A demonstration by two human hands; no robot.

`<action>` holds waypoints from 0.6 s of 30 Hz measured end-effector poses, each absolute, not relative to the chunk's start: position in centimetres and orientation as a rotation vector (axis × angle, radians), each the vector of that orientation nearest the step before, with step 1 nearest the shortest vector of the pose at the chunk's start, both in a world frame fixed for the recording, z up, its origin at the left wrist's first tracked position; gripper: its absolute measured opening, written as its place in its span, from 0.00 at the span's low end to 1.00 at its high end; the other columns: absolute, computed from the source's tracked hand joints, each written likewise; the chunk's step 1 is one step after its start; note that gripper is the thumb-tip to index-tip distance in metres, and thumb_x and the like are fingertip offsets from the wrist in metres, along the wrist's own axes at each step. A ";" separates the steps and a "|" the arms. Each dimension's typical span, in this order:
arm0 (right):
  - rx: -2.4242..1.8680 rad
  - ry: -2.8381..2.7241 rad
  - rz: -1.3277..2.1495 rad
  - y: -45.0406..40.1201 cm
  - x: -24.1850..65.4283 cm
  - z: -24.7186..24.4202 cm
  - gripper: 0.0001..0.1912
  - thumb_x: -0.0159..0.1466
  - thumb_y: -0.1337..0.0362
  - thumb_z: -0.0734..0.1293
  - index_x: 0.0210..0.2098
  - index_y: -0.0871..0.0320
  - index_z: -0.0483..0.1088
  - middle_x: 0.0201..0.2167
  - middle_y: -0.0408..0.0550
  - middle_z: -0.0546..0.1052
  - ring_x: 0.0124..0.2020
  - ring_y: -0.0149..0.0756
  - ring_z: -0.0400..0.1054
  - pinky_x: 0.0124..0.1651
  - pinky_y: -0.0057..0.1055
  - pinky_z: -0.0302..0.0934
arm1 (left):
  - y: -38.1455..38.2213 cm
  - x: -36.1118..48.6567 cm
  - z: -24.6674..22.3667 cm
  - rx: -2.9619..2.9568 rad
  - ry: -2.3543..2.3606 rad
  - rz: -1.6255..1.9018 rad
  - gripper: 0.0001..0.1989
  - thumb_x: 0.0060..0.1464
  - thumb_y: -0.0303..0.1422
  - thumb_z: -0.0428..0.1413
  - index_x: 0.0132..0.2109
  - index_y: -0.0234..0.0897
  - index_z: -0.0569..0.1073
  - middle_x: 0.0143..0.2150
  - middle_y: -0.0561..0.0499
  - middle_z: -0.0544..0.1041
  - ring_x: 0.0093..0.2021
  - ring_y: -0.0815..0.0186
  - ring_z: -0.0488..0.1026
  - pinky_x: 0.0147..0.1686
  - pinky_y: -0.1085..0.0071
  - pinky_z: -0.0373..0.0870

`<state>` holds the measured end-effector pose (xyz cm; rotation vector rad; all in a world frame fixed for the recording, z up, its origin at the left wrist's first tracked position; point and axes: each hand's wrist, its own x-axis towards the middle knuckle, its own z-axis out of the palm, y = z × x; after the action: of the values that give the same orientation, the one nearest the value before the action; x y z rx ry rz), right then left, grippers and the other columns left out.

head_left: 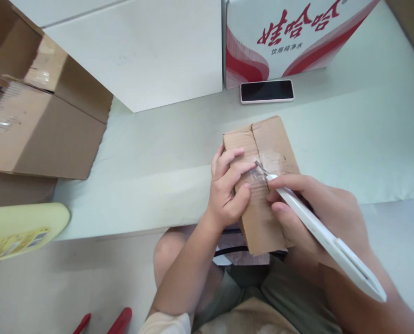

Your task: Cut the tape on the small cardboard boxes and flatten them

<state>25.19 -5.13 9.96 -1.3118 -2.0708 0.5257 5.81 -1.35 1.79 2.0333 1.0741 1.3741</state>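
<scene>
A small brown cardboard box [262,222] lies tilted at the front edge of the pale green table, with clear tape across its middle seam. My left hand [227,185] grips its left side, fingers and thumb spread over the top face. In my right hand [307,208] is a white utility knife [318,227], held between thumb and fingers. Its short blade is out, and the tip touches the taped seam close to my left index fingertip. The lower fingers of my right hand are partly hidden behind the knife and box.
Behind the box, a phone [267,91] lies before a red and white carton [279,41]. A large white box [158,55] stands beside it. Brown cartons [60,134] and a yellow bottle [26,227] are at the left. Red handles [121,321] show below.
</scene>
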 end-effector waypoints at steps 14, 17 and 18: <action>-1.364 -2.028 0.578 -5.2 25.2 10.1 0.10 0.68 0.63 0.69 0.50 0.50 0.75 0.32 0.44 0.84 0.28 0.37 0.80 0.33 0.29 0.74 | -1.4 5.8 1.8 2.032 1.113 1.342 0.19 0.72 0.48 0.49 0.56 0.43 0.75 0.64 0.41 0.73 0.67 0.51 0.71 0.71 0.45 0.63; -1.368 -2.020 0.585 -5.2 25.2 10.1 0.11 0.68 0.63 0.69 0.50 0.50 0.75 0.32 0.43 0.84 0.27 0.36 0.80 0.33 0.29 0.73 | -1.4 5.8 1.8 2.028 1.116 1.331 0.19 0.71 0.48 0.48 0.57 0.44 0.75 0.65 0.42 0.73 0.67 0.51 0.70 0.71 0.45 0.62; -1.360 -2.025 0.588 -5.2 25.2 10.1 0.11 0.68 0.63 0.69 0.50 0.50 0.75 0.32 0.43 0.84 0.28 0.36 0.80 0.33 0.28 0.73 | -1.4 5.8 1.8 2.024 1.114 1.331 0.19 0.71 0.47 0.49 0.57 0.43 0.75 0.65 0.42 0.73 0.67 0.51 0.70 0.71 0.46 0.61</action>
<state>25.24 -5.21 10.10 -1.3601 -2.0254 0.5880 5.79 -1.43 1.76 2.0241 1.1141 1.3313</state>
